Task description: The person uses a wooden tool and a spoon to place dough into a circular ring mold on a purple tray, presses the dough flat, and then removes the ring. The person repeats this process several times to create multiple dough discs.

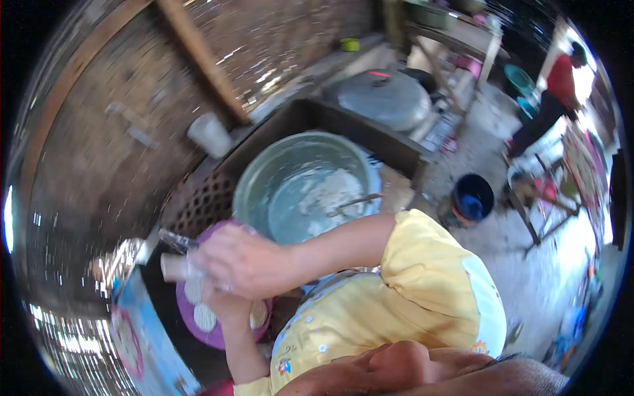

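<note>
My right hand (241, 261) reaches left from its yellow sleeve and closes round a short pale cylinder (173, 267), which is blurred by motion. My left hand (224, 305) sits just under it, mostly hidden, so its fingers cannot be made out. Both hands are over a round purple tray (198, 335) that carries several small white discs (205, 318). Just behind the hands stands a large metal basin (254, 171) with white batter (330, 191) and a thin ladle handle (353, 203) lying across it.
A grey domed lid (383, 99) and a dark stove frame (389, 148) lie behind the basin. A blue bucket (472, 198) stands on the floor at right, and a person in a red top (561, 79) beyond it. A woven wall (119, 152) runs along the left, with a blue surface (148, 350) below it.
</note>
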Tool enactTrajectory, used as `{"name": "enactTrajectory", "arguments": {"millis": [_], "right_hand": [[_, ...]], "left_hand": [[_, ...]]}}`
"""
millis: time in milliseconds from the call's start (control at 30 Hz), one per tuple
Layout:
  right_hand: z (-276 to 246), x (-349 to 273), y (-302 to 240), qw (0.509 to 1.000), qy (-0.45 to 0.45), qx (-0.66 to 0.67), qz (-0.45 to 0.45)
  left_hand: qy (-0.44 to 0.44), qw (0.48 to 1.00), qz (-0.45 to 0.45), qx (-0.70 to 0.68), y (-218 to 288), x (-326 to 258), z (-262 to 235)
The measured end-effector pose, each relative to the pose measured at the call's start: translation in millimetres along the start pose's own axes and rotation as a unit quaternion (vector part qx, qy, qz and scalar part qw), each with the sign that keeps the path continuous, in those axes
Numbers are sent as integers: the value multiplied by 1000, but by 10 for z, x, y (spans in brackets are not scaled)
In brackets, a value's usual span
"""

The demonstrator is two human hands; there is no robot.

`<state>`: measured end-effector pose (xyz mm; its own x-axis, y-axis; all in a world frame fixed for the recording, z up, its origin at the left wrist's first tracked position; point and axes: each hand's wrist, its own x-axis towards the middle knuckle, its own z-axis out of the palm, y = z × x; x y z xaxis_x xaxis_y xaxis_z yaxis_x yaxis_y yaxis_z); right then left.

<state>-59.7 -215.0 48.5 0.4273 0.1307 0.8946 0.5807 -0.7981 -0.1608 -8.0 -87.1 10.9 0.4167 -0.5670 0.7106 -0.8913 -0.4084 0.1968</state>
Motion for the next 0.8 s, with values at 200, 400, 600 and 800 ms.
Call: {"name": "enactTrajectory", "arguments": {"millis": [200, 400, 600, 800], "right_hand": [[-615, -368, -26, 996, -78, 14, -39], [-1315, -572, 306, 979, -82, 108, 153], [-1525, -858, 494, 904, 138, 149, 376], [-1119, -1114, 585, 737, 408, 386, 376]], "left_hand": [[-94, 986, 128, 48, 256, 118, 172], [-96, 987, 120, 34, 201, 270, 310], [-136, 922, -180, -315, -260, -69, 516], [-21, 831, -206, -517, 78, -94, 949]]}}
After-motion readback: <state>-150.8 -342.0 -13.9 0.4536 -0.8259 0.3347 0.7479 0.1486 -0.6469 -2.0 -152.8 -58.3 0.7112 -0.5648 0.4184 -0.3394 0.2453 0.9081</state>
